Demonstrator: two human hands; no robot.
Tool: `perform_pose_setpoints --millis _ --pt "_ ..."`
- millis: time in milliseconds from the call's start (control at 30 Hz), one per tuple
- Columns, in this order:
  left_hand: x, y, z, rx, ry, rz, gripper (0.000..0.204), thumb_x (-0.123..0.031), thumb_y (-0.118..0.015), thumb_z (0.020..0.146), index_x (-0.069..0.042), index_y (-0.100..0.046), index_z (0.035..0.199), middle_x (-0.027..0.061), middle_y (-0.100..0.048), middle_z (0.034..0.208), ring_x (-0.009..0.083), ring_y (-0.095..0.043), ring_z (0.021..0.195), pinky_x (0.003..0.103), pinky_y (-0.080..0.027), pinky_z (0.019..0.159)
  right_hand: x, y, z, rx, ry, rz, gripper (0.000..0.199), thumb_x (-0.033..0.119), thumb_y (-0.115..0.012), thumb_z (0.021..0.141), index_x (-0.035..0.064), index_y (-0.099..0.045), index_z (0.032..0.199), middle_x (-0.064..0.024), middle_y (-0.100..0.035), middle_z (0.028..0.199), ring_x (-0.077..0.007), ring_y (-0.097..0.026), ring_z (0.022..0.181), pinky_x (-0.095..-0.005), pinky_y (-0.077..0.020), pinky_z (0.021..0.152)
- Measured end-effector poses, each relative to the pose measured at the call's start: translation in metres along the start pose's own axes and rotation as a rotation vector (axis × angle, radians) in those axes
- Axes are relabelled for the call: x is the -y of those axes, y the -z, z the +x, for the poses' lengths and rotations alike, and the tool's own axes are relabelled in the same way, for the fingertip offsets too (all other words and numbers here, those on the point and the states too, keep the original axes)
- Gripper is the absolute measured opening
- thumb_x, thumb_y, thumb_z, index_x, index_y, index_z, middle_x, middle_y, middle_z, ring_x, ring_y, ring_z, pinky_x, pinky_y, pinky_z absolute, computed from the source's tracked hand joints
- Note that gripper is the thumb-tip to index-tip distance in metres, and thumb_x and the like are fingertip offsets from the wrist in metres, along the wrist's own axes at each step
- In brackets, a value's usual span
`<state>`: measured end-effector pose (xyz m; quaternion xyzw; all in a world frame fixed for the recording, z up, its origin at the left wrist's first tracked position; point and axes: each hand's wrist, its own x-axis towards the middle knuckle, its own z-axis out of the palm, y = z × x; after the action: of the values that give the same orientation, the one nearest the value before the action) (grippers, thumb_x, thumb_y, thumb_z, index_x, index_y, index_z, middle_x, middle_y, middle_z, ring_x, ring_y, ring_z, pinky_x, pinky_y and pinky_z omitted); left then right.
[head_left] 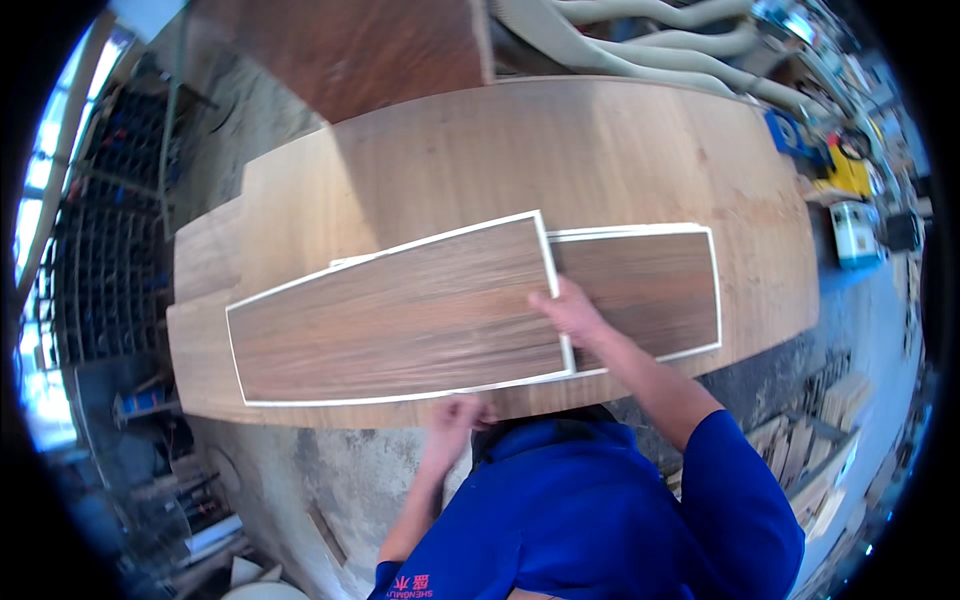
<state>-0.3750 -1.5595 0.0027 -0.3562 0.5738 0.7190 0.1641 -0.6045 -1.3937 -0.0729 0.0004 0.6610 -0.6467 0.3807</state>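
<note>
A long brown wood-grain panel with white edges (400, 315) lies at a slant over a second, similar panel (650, 290), which shows at its right. My right hand (572, 312) is closed on the upper panel's right end, fingertips on its top face. Just off that panel's near edge is my left hand (460, 420), its fingers curled in and smeared by motion. I cannot make out whether anything is in it. Most of the lower panel is hidden under the upper one.
Both panels rest on a large pale wooden board (480, 150). A reddish-brown sheet (390, 50) overlaps its far side, with ribbed beige hoses (660, 60) behind. A yellow tool (848, 168) and a white-and-teal container (856, 232) stand at the right. Wood pieces (800, 450) lie lower right.
</note>
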Motion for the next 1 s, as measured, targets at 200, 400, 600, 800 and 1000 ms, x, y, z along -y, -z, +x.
perform_pose_setpoints --millis 200,400,600,800,1000 --pt "0.010 0.140 0.066 -0.903 -0.231 0.829 0.076 -0.040 -0.072 0.084 0.007 -0.041 0.135 0.0296 -0.042 0.137 0.0445 -0.043 0.126 0.048 -0.037 0.106 0.029 0.195 -0.062 -0.307 -0.068 -0.413 0.051 0.029 -0.068 0.085 -0.0058 -0.055 0.120 -0.0139 -0.065 0.106 -0.0203 -0.061 0.099 -0.0349 -0.0487 0.089" --pt "-0.003 0.211 0.116 -0.758 -0.151 0.677 0.097 -0.037 -0.088 0.062 0.007 -0.041 0.135 0.0274 -0.048 0.136 0.0368 -0.050 0.125 0.045 -0.043 0.104 -0.011 0.308 -0.067 -0.853 -0.151 -1.112 0.083 0.055 -0.069 0.079 -0.0094 -0.051 0.128 -0.0312 -0.056 0.126 -0.0401 -0.054 0.120 -0.0463 -0.0429 0.103" --pt "0.001 0.243 0.131 -0.717 -0.075 0.473 0.065 -0.025 -0.085 0.067 0.008 -0.058 0.116 0.0178 -0.068 0.102 0.0261 -0.067 0.091 0.038 -0.055 0.078 0.020 0.293 -0.067 -0.786 -0.276 -0.733 0.090 0.062 -0.067 0.077 -0.0115 -0.052 0.127 -0.0334 -0.053 0.129 -0.0415 -0.050 0.125 -0.0438 -0.0409 0.105" --pt "-0.037 0.189 0.112 -0.700 -0.012 0.560 0.052 -0.024 -0.084 0.068 0.010 -0.064 0.103 0.0166 -0.071 0.090 0.0243 -0.069 0.079 0.037 -0.055 0.070 0.022 0.281 -0.067 -0.754 -0.296 -0.848 0.075 0.058 -0.066 0.079 -0.0031 -0.060 0.123 -0.0277 -0.059 0.124 -0.0386 -0.056 0.119 -0.0432 -0.0440 0.101" --pt "0.010 0.240 0.125 -0.679 -0.126 0.368 0.054 -0.024 -0.086 0.066 0.011 -0.065 0.101 0.0191 -0.071 0.092 0.0257 -0.070 0.080 0.036 -0.056 0.069 0.023 0.276 -0.052 -0.591 -0.263 -0.898 0.063 0.053 -0.068 0.077 0.0016 -0.067 0.114 -0.0250 -0.065 0.114 -0.0366 -0.061 0.111 -0.0430 -0.0473 0.096"
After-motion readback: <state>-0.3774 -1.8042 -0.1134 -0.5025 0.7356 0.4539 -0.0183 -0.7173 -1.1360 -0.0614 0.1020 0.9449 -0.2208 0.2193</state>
